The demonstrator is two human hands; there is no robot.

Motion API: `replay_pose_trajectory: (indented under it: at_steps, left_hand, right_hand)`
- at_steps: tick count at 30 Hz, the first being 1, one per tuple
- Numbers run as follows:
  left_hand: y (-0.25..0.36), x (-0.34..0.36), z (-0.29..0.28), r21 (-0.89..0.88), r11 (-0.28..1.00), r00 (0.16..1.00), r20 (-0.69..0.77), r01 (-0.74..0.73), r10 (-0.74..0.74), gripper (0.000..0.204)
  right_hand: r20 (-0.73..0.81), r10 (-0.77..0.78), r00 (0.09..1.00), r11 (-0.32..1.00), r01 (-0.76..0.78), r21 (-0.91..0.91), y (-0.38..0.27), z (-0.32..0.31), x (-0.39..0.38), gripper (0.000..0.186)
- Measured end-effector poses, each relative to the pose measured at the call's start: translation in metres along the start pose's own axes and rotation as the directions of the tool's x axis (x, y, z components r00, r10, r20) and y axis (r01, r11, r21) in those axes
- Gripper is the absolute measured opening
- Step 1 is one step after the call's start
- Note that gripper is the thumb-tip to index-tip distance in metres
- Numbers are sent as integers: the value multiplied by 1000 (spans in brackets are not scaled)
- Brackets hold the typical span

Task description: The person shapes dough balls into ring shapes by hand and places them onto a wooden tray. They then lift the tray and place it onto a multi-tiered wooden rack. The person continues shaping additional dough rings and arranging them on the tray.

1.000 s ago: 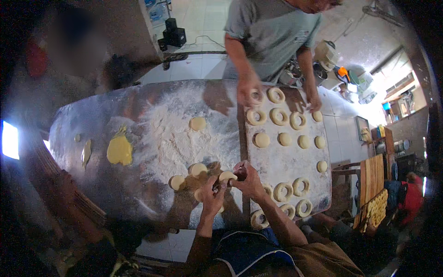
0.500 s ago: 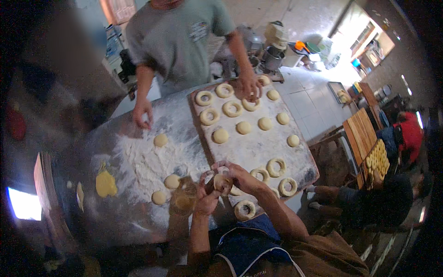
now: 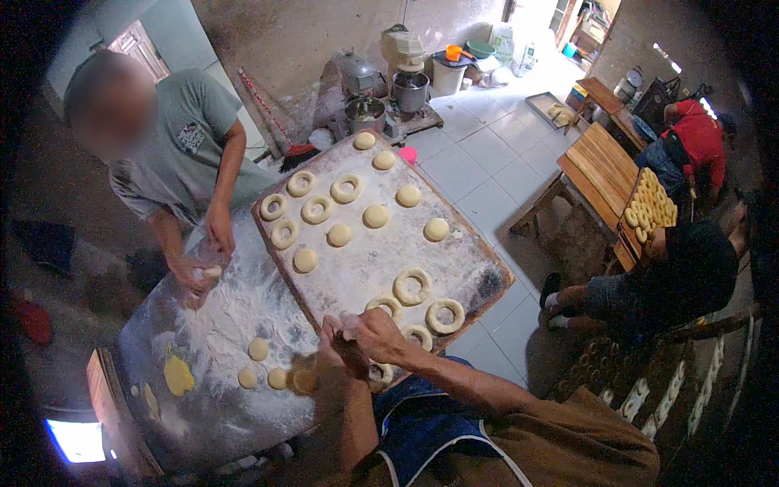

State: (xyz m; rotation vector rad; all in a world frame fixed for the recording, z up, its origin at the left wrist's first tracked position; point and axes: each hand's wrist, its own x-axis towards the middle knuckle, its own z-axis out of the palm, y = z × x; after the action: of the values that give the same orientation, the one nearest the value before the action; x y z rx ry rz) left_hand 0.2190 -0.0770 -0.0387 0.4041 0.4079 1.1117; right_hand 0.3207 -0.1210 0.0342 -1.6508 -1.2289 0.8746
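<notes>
My left hand (image 3: 344, 347) and my right hand (image 3: 378, 334) meet over the near left edge of a floured board (image 3: 365, 272). Both have curled, floury fingers pressed together; whatever sits between them is hidden. Dough rings lie beside my right hand, among them a large ring (image 3: 412, 286) and another (image 3: 445, 316). Partly under my right forearm is one more dough ring (image 3: 380, 373). Farther up the board are several dough balls (image 3: 376, 216) and a cluster of smaller rings (image 3: 316, 210). Left of my left hand, dough balls (image 3: 277, 378) rest on the floured table.
Across the table, a co-worker's hands (image 3: 199, 272) hold a small dough piece (image 3: 213, 272). A yellow smear (image 3: 178, 375) marks the table's left side. Mixers (image 3: 410, 81) stand beyond the board. At right, two people are near a tray of dough rings (image 3: 649, 203).
The view has turned and shifted. The co-worker's hand has left the rings on the board, and both their hands are now together around a dough piece. My hands have closed more tightly together.
</notes>
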Motion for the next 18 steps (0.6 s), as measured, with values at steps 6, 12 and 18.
replay_pose_trajectory:
  at_steps: [6, 12, 18]
  left_hand:
    - [-18, -16, 36, 820, 523, 962, 272, -233, 3, 31]
    - [-91, -30, 60, 878, 358, 925, 205, -318, 319, 27]
    - [-102, -35, 75, 123, 961, 969, -40, 249, -246, 28]
  right_hand:
    - [48, -12, 999, 999, 14, -34, 16, -49, -34, 41]
    - [-33, -312, 949, 906, 287, -311, 57, -86, -60, 29]
    - [-203, -414, 887, 886, 342, -312, 89, -101, -75, 32]
